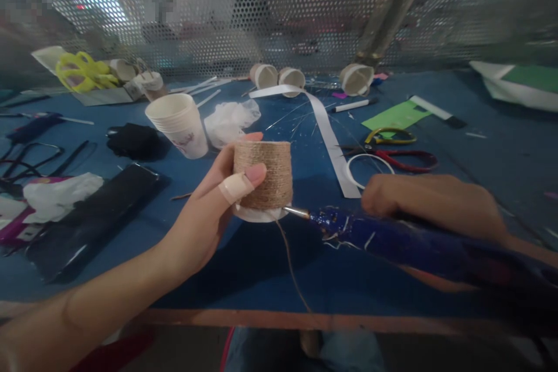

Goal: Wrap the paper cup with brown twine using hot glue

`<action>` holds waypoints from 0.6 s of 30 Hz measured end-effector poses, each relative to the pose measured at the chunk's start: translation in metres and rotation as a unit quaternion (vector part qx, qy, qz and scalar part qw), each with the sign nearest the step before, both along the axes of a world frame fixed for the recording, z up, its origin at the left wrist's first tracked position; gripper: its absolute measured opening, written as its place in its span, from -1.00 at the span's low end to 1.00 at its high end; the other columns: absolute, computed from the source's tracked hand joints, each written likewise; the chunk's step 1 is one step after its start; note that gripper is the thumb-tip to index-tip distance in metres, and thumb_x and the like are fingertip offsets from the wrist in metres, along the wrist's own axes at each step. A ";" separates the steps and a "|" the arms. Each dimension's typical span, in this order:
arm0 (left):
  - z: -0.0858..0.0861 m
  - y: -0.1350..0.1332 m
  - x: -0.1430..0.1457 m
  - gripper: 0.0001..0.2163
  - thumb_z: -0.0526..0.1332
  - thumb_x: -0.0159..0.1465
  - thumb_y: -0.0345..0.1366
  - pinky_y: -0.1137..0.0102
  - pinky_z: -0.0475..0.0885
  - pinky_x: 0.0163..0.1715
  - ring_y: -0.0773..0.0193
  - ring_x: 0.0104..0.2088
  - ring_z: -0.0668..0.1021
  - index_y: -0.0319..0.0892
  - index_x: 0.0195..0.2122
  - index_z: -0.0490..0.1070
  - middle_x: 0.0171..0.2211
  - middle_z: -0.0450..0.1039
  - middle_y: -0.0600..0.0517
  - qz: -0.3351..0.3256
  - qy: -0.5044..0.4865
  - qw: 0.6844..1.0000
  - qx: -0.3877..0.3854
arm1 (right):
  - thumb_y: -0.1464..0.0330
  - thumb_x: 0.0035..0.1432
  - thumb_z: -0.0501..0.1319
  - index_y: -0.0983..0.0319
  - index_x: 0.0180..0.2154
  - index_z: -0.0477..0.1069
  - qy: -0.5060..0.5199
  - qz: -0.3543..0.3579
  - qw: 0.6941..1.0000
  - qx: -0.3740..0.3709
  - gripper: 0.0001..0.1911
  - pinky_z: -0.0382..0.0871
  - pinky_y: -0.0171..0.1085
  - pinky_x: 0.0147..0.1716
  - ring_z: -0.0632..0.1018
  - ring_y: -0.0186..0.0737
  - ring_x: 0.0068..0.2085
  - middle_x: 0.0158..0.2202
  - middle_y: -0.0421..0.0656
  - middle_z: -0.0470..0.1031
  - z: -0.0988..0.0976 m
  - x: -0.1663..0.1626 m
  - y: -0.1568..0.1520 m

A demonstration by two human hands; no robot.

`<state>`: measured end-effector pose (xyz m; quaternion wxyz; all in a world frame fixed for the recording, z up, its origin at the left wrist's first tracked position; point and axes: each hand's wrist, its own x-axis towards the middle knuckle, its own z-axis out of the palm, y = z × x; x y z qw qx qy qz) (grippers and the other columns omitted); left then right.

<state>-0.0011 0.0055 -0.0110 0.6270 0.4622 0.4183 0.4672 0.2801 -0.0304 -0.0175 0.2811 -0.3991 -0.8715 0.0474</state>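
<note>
My left hand [218,197], with a bandage on its thumb, grips a small cup wrapped in jute twine [272,177]. A white rim shows at the cup's lower end, below the coils. From there the loose twine [288,253] hangs down over the table's front edge. My right hand [431,200] is closed around a blue hot glue gun [392,241]. Its metal nozzle [297,211] points left and meets the lower edge of the wrapped cup, at the border of twine and white rim. Part of the right hand is hidden behind the gun.
Stacked paper cups [178,125] and crumpled white plastic [233,122] stand behind my left hand. A white paper strip [325,133], scissors [401,157] and a white ring [370,171] lie at right. Far back are several wrapped cups [292,80] before a perforated metal screen [196,23].
</note>
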 end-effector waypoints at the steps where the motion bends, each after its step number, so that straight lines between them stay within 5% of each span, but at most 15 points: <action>1: 0.001 -0.001 0.001 -0.51 0.50 0.28 -0.08 0.14 0.59 0.11 -0.14 0.26 0.57 0.02 0.22 0.55 0.17 0.59 0.01 0.002 0.004 1.000 -0.003 | 0.47 0.29 0.12 0.05 -0.30 0.16 0.001 0.003 1.000 -0.004 -0.79 0.17 -0.19 -0.43 0.43 -0.27 -0.48 -0.41 -0.32 0.40 0.000 0.000 0.000; 9: 0.000 -0.002 0.003 -0.50 0.53 0.28 -0.10 0.24 0.62 0.01 -0.07 0.22 0.59 0.07 0.22 0.52 0.14 0.58 0.08 0.000 0.007 1.000 0.007 | 0.41 0.28 0.16 0.06 -0.34 0.18 -0.013 -0.022 0.999 -0.038 -0.81 0.23 -0.20 -0.42 0.50 -0.25 -0.44 -0.41 -0.32 0.51 0.000 0.002 -0.002; 18: -0.010 -0.001 -0.003 -0.50 0.48 0.35 -0.11 0.32 0.59 0.09 -0.01 0.26 0.56 0.13 0.30 0.48 0.24 0.53 0.07 -0.010 0.046 0.998 0.051 | 0.56 0.26 -0.05 0.09 -0.34 0.09 -0.053 -0.049 0.997 -0.027 -0.77 0.24 -0.21 -0.38 0.47 -0.27 -0.42 -0.40 -0.30 0.48 -0.003 -0.005 -0.001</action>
